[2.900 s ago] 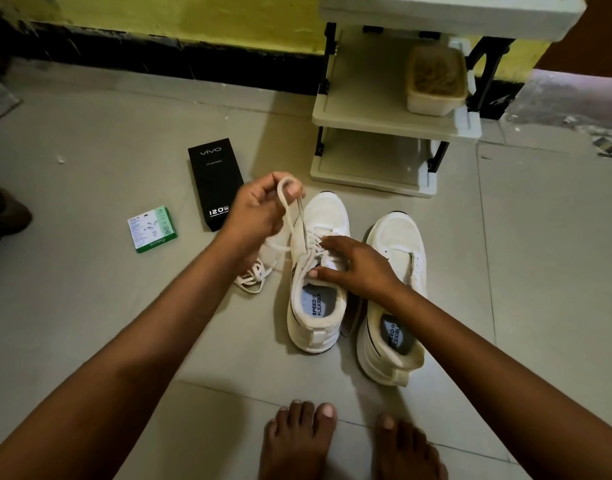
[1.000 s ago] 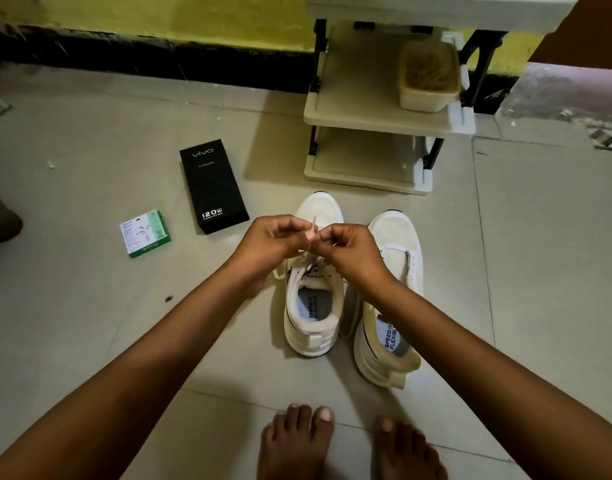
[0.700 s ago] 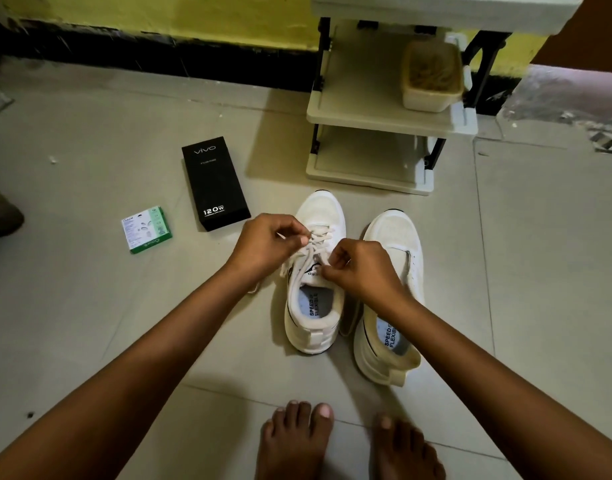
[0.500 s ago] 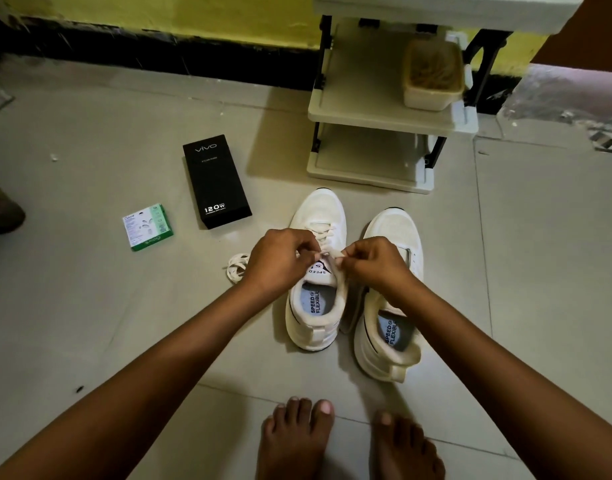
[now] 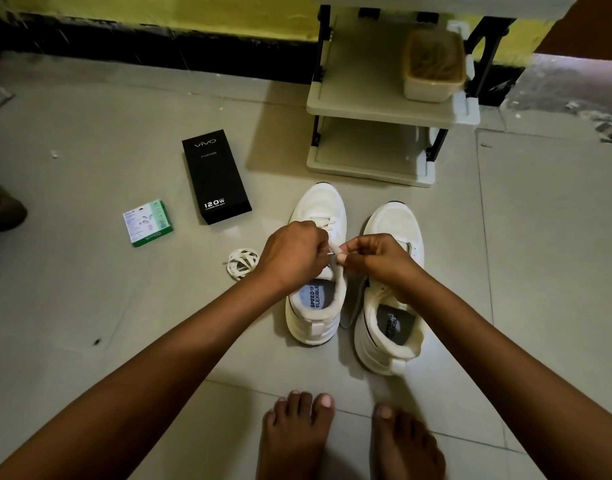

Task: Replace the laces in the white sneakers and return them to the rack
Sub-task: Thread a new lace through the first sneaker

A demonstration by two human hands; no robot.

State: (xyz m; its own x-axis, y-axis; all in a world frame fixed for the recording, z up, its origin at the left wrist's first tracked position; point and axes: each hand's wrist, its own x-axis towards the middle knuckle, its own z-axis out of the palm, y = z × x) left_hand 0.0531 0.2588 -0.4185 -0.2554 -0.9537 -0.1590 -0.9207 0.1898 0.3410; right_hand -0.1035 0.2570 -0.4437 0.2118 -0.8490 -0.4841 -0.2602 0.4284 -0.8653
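**Q:** How far along is the relacing?

**A:** Roughly midway, by judgement. The left sneaker [image 5: 318, 271] stands on the tiled floor [image 5: 90, 306] with a white lace [image 5: 333, 250] crossed through its front eyelets. The left hand [image 5: 292, 252] and the right hand [image 5: 375, 259] meet above its tongue, fingers curled and pinched on the lace ends, apparently tightening or knotting; the exact finger contact is hidden. The right sneaker [image 5: 392, 289], just beside it, shows no lacing where its upper is visible, though the right hand covers part of it.

**Q:** What remains?

**A:** Probably finishing this shoe, threading the other, and setting both on the rack [image 5: 377, 109], which stands near the toes, against the wall. A coiled lace [image 5: 242, 263] lies on the floor beside the left hand; whether it is old or new cannot be told.

**Q:** Materials and shapes?

**A:** Sneaker uppers: white, matte, mesh-like, with padded collars and printed blue insoles. Laces: flat, woven, limp. Rack: smooth cream shelves on dark uprights, bearing a rectangular tub [image 5: 434, 64] whose contents are unclear. Floor: large grey tiles, slightly glossy. To the left lie a black rectangular carton [image 5: 216, 176] and a small green-and-white box [image 5: 148, 222]. Bare feet [image 5: 297, 438] appear at the bottom edge.
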